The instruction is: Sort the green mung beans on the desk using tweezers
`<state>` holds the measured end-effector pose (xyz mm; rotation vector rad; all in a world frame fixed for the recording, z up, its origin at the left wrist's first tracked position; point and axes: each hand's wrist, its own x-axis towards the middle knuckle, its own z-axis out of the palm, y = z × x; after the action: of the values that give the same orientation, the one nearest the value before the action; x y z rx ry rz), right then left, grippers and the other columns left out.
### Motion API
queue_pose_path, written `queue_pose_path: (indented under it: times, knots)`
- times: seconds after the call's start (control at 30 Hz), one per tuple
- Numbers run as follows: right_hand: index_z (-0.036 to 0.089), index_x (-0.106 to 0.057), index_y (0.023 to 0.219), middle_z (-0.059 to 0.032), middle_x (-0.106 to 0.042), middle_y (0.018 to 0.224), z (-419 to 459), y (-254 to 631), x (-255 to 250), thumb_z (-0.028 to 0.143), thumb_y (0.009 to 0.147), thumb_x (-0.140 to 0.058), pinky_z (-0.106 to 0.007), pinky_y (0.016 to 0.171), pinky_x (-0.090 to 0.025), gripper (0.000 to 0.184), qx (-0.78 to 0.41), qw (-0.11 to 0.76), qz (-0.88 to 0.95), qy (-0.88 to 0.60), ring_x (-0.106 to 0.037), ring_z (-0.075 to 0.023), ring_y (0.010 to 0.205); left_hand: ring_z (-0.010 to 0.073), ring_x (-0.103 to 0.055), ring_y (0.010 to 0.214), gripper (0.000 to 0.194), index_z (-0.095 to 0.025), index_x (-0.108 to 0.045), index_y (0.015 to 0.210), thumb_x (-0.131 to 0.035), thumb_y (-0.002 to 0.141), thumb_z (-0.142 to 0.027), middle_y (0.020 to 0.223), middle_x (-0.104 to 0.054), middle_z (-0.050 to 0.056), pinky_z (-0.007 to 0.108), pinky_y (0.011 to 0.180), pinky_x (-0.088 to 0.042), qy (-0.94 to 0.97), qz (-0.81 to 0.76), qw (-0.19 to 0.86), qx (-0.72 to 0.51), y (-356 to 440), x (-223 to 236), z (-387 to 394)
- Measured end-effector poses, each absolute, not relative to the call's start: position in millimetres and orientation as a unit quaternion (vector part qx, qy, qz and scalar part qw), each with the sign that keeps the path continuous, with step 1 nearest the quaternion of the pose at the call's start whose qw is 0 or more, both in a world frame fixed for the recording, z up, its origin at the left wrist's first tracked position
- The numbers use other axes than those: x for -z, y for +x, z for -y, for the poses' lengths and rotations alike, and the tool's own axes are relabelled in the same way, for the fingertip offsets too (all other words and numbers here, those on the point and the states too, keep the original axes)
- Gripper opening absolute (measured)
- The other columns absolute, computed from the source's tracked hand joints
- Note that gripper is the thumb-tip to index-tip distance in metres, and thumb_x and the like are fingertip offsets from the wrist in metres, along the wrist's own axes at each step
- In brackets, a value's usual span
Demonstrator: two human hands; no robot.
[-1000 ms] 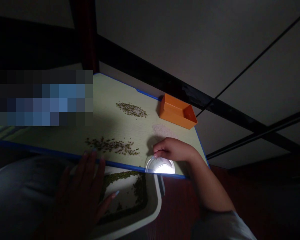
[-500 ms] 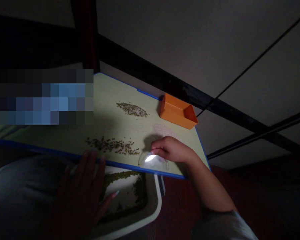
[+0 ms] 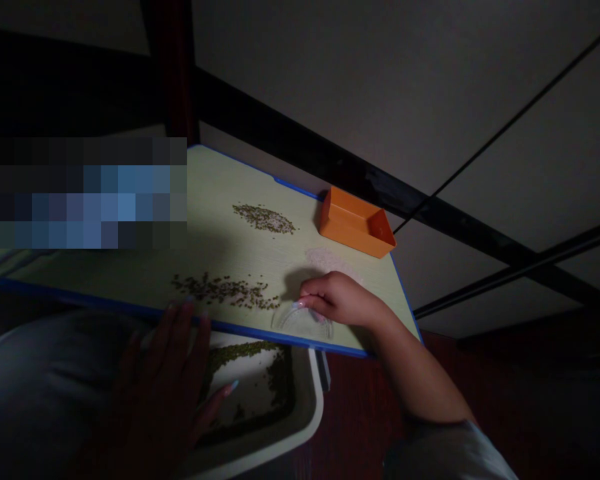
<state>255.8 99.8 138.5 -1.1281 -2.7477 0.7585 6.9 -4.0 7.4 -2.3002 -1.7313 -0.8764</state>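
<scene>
Pinching clear dish (image 3: 305, 325), right hand (image 3: 344, 299) closed

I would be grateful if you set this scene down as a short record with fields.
right hand: pinches clear rounded dish
left hand: fingers spread, beside white tub
tub contents: green bits
table: pale top, blue edge
on table: two scattered patches of dark bits, pinkish patch, orange box
lighting: dim

Box (image 3: 353, 227): orange, smooth, plastic-looking, faint sheen. Disc (image 3: 303, 323) in my right hand (image 3: 337, 299): clear, glossy, plastic-looking. Board (image 3: 215, 183): pale, matt face. My sleeve (image 3: 450, 453): grey cloth.
</scene>
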Motion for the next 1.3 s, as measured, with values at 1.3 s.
queue_pose_path:
  times: [1.3]
  knots:
    - [0.015, -0.062, 0.069, 0.0027, -0.048, 0.056, -116.1, 287.7, -143.8, 0.032, 0.090, -0.052, -0.025, 0.055, -0.019, 0.028, -0.083, 0.023, 0.855, -0.511, -0.032, -0.0088, 0.053, 0.0358, -0.022, 0.145, 0.085, -0.018, -0.010, 0.145, -0.033, 0.077, -0.065, 0.154, -0.027, 0.022, 0.064, 0.111, -0.027, -0.767, 0.566, 0.070, 0.294, 6.7, -10.4, 3.2]
